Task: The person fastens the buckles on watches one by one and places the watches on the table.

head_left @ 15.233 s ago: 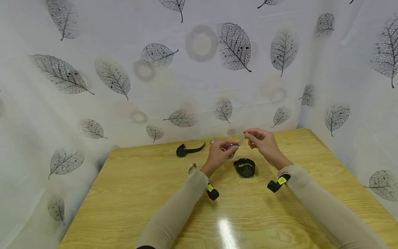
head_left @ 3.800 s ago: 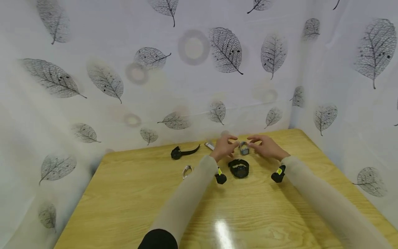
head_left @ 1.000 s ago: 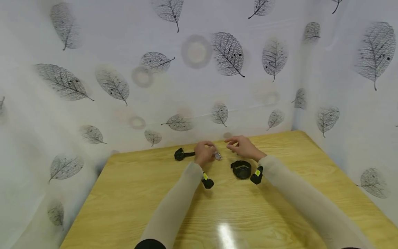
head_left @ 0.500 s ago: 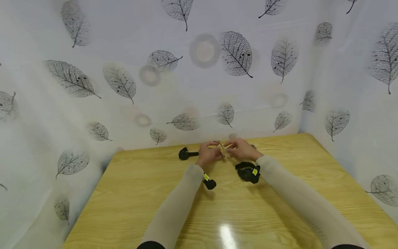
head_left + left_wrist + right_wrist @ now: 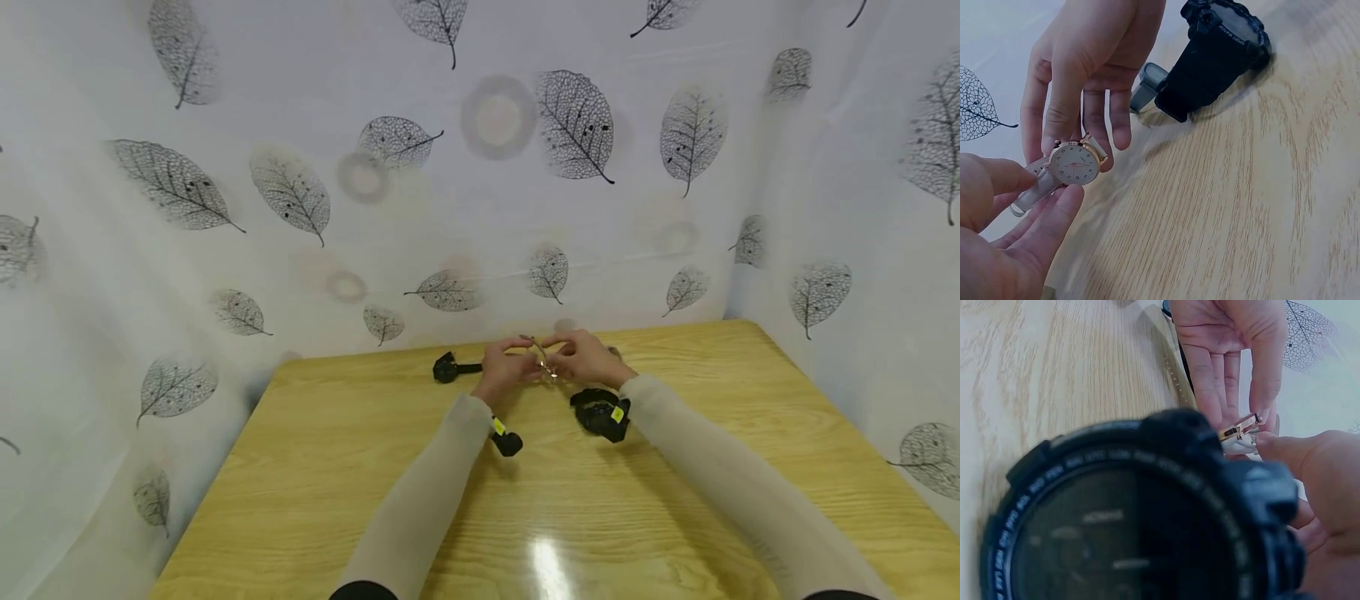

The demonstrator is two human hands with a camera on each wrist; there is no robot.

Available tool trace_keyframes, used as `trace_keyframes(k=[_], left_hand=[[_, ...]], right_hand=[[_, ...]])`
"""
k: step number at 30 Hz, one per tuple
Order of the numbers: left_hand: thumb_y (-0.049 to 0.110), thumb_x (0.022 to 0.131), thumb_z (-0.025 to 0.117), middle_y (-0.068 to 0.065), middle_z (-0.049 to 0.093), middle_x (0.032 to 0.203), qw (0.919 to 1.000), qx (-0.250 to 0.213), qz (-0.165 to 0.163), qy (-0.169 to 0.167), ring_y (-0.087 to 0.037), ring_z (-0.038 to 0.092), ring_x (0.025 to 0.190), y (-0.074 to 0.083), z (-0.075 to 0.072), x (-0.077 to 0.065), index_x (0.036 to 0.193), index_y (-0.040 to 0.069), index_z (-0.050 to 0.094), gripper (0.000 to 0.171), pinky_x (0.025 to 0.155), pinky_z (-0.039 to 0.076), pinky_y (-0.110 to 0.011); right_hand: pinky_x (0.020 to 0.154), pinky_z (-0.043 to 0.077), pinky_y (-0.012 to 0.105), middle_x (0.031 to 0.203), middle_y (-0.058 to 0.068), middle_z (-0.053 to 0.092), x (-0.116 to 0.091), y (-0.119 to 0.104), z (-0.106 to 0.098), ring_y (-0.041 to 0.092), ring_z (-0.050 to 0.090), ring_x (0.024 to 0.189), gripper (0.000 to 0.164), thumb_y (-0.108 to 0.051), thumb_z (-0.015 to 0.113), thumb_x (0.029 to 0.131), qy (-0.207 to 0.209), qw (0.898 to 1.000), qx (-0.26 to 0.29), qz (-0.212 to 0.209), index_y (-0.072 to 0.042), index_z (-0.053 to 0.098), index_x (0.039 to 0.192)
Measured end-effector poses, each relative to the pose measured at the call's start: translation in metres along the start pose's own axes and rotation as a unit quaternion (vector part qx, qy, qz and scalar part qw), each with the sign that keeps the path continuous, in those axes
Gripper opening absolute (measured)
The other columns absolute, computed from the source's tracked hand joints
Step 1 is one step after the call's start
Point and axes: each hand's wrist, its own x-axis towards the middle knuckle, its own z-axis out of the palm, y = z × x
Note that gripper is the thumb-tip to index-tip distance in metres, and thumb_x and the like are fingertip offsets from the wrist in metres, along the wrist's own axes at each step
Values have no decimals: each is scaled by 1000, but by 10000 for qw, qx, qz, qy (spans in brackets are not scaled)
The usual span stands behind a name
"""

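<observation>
A wristwatch point(image 5: 1075, 164) with a white dial, rose-gold rim and pale strap hangs between both hands near the back of the table. My left hand point(image 5: 506, 367) pinches it at the strap, thumb by the case, in the left wrist view. From the other side my right hand point(image 5: 588, 358) grips the case edge with thumb and fingertips. The right wrist view shows the rose-gold side of the watch point(image 5: 1240, 430) between the fingers. Part of the strap is hidden by the hands.
A large black digital watch point(image 5: 596, 410) lies just under my right wrist. Behind the right hand is a grey watch point(image 5: 1150, 81), mostly hidden in the head view. Another black watch point(image 5: 447, 368) lies left of my left hand. A leaf-printed curtain point(image 5: 480, 217) hangs behind the table.
Earlier, both hands held, then were beside, the grey watch, which now lies back right. Both hands moved left; the left lifted the pale-strapped watch, and the right closed in on it.
</observation>
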Motion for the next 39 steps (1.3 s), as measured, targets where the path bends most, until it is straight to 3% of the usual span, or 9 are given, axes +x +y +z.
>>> trace_keyframes(k=[5,9,15,19,24,32,35,39], left_hand=[[-9,91,70,-25,74,92,9999,-103,35,13,-41,76,80,-1,-1,0,116,0,73,26,77,63,-51],[-9,91,69,-30,73,99,9989,-458,103,-99,-36,76,79,-2,-6,0,120,-1,72,30,80,62,-50],[-4,96,68,-38,66,116,9940,-892,545,-324,-31,76,84,3,-13,-5,130,-5,65,34,81,63,-44],[2,96,71,-34,68,113,9912,-963,791,-442,-31,76,87,8,-15,-12,131,-5,64,36,82,63,-44],[2,96,72,-22,73,104,9857,-829,1356,-564,-33,75,89,9,-16,-21,126,-1,69,31,84,62,-46],[-8,94,69,-18,70,111,9715,-512,2247,-564,-27,75,85,1,-19,-30,121,-2,71,28,80,63,-44],[-7,94,70,-17,71,111,9651,-308,2545,-532,-28,74,86,0,-22,-32,120,0,72,27,79,63,-43],[0,96,71,-16,73,110,9588,-40,2815,-377,-35,73,92,-2,-23,-34,118,2,74,22,79,63,-41]], right_hand=[[74,63,44,104,20,75,0,3,1,32,74,86,38,-9,61,105,77,9999,120,35,1,58,141],[81,62,49,108,25,72,-3,3,0,39,73,90,43,-11,61,105,267,9986,462,-15,-1,53,146],[91,55,62,125,34,62,-11,-5,-2,50,68,99,48,-13,62,105,682,9884,1296,-392,-3,50,150],[92,52,66,130,32,60,-18,-9,-4,48,68,101,47,-13,62,105,860,9817,1607,-553,-5,51,150],[88,57,60,126,24,65,-25,-9,-2,45,69,99,45,-15,63,104,1090,9763,1747,-666,-8,54,148],[81,62,51,119,20,68,-33,-18,8,30,72,95,46,-14,63,104,1735,9634,1831,-901,-1,53,147],[78,63,47,114,14,72,-34,-24,8,25,71,91,44,-14,65,103,1982,9557,1953,-961,-1,56,144],[78,62,49,110,9,73,-38,-26,10,25,71,90,42,-16,66,103,2040,9529,1987,-1046,-4,59,142]])
